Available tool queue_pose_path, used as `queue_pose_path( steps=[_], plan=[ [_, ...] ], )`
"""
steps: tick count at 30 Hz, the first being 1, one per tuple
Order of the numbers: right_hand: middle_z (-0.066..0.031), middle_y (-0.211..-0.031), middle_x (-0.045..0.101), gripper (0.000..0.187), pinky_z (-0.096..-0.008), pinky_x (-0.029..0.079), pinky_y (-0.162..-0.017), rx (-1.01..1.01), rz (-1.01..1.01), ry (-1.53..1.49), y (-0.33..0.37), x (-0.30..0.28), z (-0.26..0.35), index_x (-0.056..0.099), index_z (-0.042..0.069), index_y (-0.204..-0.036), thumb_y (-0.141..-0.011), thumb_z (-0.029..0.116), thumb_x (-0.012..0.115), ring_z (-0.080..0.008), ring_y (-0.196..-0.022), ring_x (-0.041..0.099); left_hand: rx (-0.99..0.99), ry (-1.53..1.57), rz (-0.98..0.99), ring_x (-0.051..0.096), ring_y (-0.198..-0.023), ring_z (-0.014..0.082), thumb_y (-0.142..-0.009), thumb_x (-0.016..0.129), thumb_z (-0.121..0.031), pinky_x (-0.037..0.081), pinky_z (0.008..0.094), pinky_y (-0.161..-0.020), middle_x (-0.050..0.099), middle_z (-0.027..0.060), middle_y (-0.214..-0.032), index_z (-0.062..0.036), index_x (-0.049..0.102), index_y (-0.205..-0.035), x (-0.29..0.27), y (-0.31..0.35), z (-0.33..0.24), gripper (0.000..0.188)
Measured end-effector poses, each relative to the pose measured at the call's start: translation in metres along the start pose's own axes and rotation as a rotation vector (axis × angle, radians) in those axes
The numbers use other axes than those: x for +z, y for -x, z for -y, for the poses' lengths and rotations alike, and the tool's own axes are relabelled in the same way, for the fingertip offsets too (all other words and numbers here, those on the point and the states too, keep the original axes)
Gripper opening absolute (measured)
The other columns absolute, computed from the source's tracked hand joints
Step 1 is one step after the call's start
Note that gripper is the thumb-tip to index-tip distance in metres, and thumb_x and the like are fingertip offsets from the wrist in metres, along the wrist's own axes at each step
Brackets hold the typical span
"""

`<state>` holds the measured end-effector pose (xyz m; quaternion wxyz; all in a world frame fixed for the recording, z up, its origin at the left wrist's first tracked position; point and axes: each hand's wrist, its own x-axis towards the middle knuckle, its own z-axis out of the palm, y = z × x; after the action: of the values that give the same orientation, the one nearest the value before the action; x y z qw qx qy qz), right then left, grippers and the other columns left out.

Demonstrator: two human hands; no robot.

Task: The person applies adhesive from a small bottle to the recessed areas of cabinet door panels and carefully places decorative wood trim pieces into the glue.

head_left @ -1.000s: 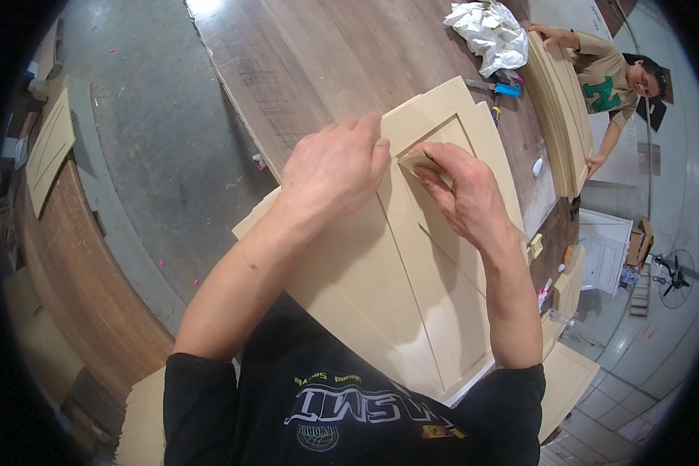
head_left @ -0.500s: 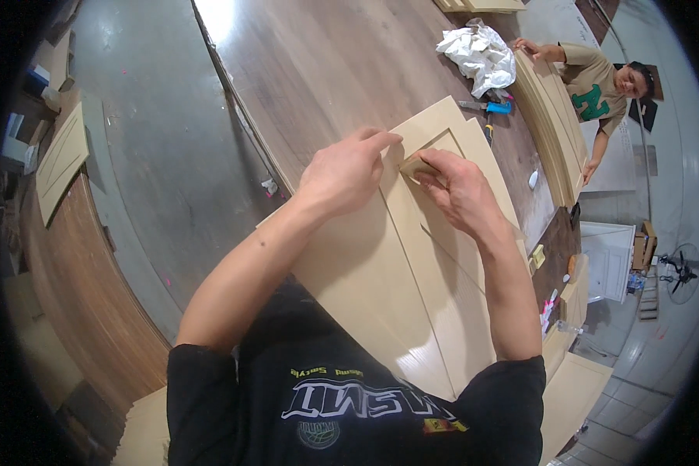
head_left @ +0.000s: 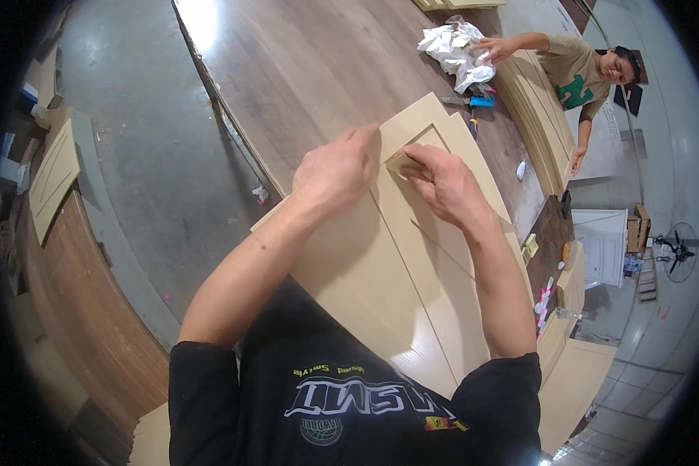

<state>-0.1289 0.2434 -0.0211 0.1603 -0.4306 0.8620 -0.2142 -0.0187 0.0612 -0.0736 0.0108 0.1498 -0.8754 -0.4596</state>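
A cream cabinet door panel [head_left: 342,272] with a recessed centre lies slanted in front of me, on top of another cream panel whose edge shows at its right. My left hand [head_left: 335,172] is closed at the panel's far left edge, its fingers bent over the frame. In my right hand [head_left: 449,185], thumb and fingers pinch a small folded tan piece that looks like sandpaper [head_left: 397,161]. It touches the inner corner of the recess, close to my left fingertips. The fingers' undersides are hidden.
Across the brown table [head_left: 318,62], a co-worker [head_left: 575,81] stands by a stack of cream panels [head_left: 532,116]. Crumpled white paper [head_left: 454,50] and a blue-handled tool [head_left: 480,102] lie nearby. Another panel [head_left: 54,179] leans at far left.
The co-worker's upper hand has moved from the stack to the crumpled white paper. My view has shifted slightly; both my hands stay near the recess corner.
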Motion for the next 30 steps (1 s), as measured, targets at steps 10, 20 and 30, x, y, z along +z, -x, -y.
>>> queue_pose_path(
  steps=[10,20,30],
  plan=[
    [-0.0194,-0.108,0.072,0.031,-0.0441,0.055,-0.085,0.021,-0.027,-0.107,0.003,0.007,-0.011,0.069,0.006,-0.121,-0.090,0.008,0.070,-0.0390,-0.101,0.069,0.045,-0.029,-0.021,0.065,-0.116,0.0405,-0.100,0.051,-0.017,0.052,0.0506,-0.099,0.063,0.0152,-0.137,-0.0114,0.051,-0.145,0.002,0.002,-0.002,0.046],
    [-0.0202,-0.097,0.069,0.028,-0.0405,0.055,-0.079,-0.008,-0.013,-0.013,0.005,-0.003,0.003,0.066,-0.001,-0.117,-0.089,-0.002,0.068,-0.0346,-0.087,0.069,0.036,-0.057,-0.030,0.065,-0.117,0.0395,-0.099,0.051,-0.017,0.053,0.0499,-0.099,0.063,0.0135,-0.137,-0.0122,0.052,-0.145,0.006,0.003,-0.006,0.046],
    [-0.0191,-0.098,0.069,0.028,-0.0402,0.056,-0.081,0.015,-0.004,-0.002,0.007,-0.003,0.002,0.066,0.001,-0.116,-0.088,-0.003,0.068,-0.0341,-0.089,0.069,0.032,-0.062,-0.052,0.066,-0.115,0.0387,-0.099,0.051,-0.016,0.053,0.0500,-0.098,0.063,0.0126,-0.137,-0.0125,0.052,-0.146,0.009,0.006,-0.009,0.047]
  ],
)
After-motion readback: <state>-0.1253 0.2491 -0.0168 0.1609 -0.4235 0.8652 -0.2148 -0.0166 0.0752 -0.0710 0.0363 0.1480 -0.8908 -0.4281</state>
